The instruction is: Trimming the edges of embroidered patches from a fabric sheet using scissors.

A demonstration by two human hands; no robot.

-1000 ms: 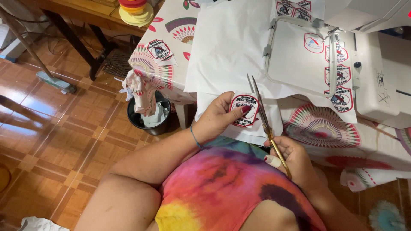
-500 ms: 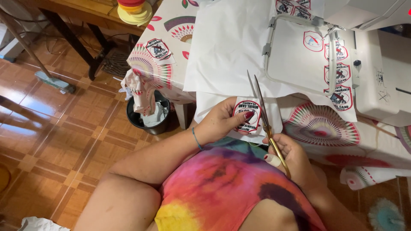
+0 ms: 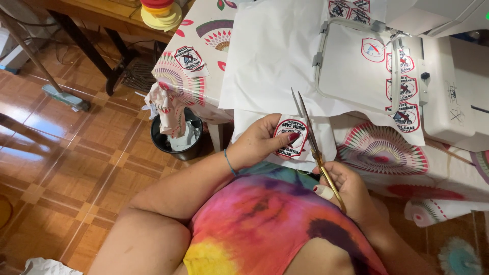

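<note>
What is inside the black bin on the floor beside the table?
The round black bin holds crumpled white fabric scraps with red print, heaped above its rim. Whatever lies beneath the scraps, and the bin's bottom, is covered.

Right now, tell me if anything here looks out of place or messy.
One thing: the black bin on the floor beside the table overflows, with white fabric scraps piled above its rim and leaning on the tablecloth. Otherwise tidy: the left hand holds a shield-shaped patch, the right hand holds the scissors beside it.
</note>
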